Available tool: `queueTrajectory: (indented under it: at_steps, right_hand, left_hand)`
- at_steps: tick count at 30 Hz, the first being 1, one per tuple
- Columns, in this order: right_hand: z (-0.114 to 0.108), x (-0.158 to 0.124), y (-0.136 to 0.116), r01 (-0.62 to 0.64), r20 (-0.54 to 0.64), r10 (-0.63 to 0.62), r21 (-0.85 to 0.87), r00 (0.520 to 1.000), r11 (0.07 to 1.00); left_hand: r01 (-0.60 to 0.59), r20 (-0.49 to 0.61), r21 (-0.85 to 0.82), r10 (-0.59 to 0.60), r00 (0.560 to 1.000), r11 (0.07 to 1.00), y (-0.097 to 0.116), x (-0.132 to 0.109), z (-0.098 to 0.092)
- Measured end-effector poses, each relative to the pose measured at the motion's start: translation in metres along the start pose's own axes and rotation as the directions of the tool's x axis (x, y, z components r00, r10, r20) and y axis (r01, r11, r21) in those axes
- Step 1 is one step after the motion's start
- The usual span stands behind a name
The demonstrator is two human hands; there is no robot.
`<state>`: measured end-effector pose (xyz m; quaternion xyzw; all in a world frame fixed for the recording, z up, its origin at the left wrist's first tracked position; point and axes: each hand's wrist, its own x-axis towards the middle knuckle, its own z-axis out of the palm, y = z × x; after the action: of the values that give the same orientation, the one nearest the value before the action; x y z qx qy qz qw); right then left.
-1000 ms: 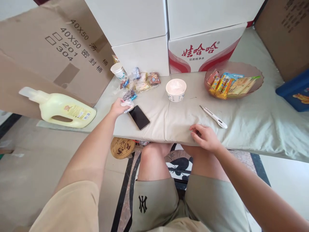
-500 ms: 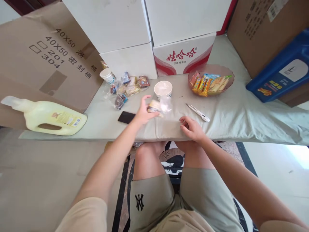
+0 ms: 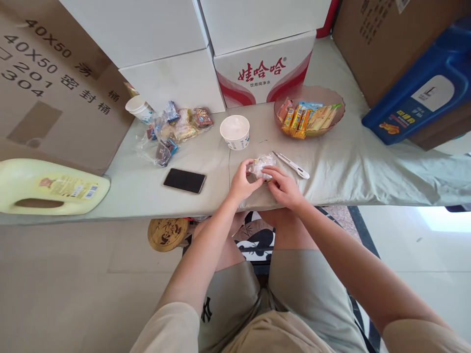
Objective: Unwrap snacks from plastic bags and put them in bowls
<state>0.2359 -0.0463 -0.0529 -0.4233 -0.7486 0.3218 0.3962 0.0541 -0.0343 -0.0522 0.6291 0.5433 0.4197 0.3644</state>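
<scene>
A crinkled clear plastic snack packet (image 3: 263, 163) lies between my two hands near the front edge of the table. My left hand (image 3: 243, 183) grips its left side with fingers and thumb. From the right, my right hand (image 3: 284, 188) has its fingers curled over the packet. What is inside the plastic is mostly hidden; small yellowish bits show at its edges. Just to the right rests a white utility knife (image 3: 293, 165), set at a slant. Behind the packet stands a white paper bowl (image 3: 235, 138) with something pale or clear inside. A black phone (image 3: 184, 181) lies flat to the left.
Several wrapped snacks (image 3: 184, 128) are heaped beside a paper cup (image 3: 138, 109) at back left. A pink clear bowl (image 3: 342, 104) holds snack sticks at back right. White cartons (image 3: 261, 73) line the back. A yellow jug (image 3: 81, 179) and a blue jug (image 3: 415, 105) flank the sides.
My left hand has brought the packet down and rightward, away from the paper bowl. My right hand, earlier beside the knife with nothing visible in it, now grips the packet too. The view has shifted.
</scene>
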Motion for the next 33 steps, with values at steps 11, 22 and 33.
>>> queueTrajectory:
  at_steps: [11,22,33]
  right_hand:
    - [-0.003,-0.003,-0.001,-0.125,-0.126,0.131,0.049,0.983,0.991]
    - [0.0,-0.003,-0.002,-0.136,-0.12,0.136,0.008,0.983,0.991]
    - [-0.054,0.005,0.03,-0.236,-0.281,0.081,-0.579,0.956,0.78]
  left_hand:
    - [0.087,0.006,0.077,-0.088,0.996,0.993,0.012,0.018,-0.024]
    - [-0.025,0.0,0.561,0.03,1.0,0.827,0.013,-0.02,-0.015]
    - [-0.002,-0.057,0.598,0.045,0.997,0.802,0.017,-0.025,-0.001]
